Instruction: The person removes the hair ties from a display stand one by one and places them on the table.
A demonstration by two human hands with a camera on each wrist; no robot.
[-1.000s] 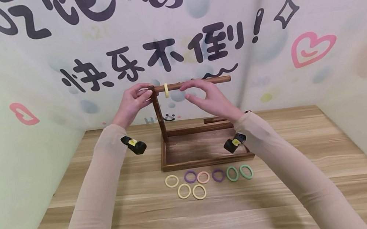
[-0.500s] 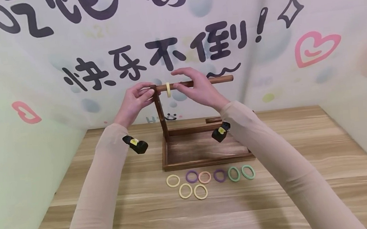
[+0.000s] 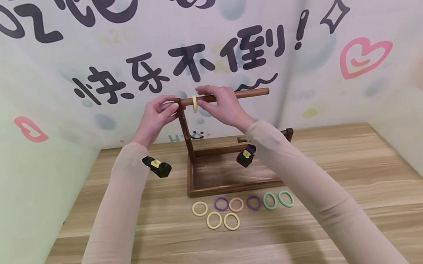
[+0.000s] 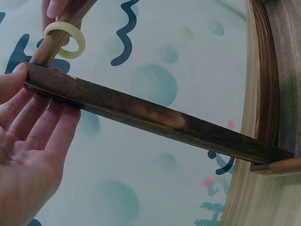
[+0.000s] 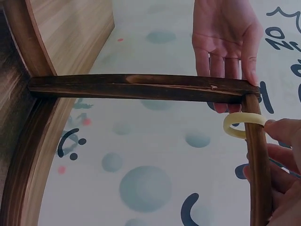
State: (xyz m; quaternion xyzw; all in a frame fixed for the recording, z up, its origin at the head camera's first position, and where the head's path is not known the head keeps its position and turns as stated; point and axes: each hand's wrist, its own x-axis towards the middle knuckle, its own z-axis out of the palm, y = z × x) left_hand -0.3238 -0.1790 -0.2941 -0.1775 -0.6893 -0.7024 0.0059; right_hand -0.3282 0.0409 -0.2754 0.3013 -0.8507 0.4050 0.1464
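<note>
A brown wooden stand (image 3: 183, 128) has a horizontal rod (image 3: 247, 93) at the top of its tall post. In the head view my left hand (image 3: 156, 114) holds the post's top; the left wrist view shows the thumb on one side and the fingers (image 4: 56, 127) on the other. A pale yellow ring (image 3: 194, 104) hangs around the rod close to the post. My right hand (image 3: 220, 103) is just right of it, thumb and fingers on either side of the rod. Its thumb (image 5: 277, 126) touches the ring in the right wrist view.
Several loose rings lie before the stand's tray (image 3: 236, 187): yellow rings (image 3: 214, 227), purple rings (image 3: 254, 209), a pink ring (image 3: 236, 211) and green rings (image 3: 270, 208). A shorter post (image 3: 290, 133) with a low rod (image 3: 242, 139) stands at the right. A printed cloth hangs behind.
My right hand has moved left along the rod, up to the yellow ring, and its fingers have drawn closer together. The left hand and the ring stay where they were.
</note>
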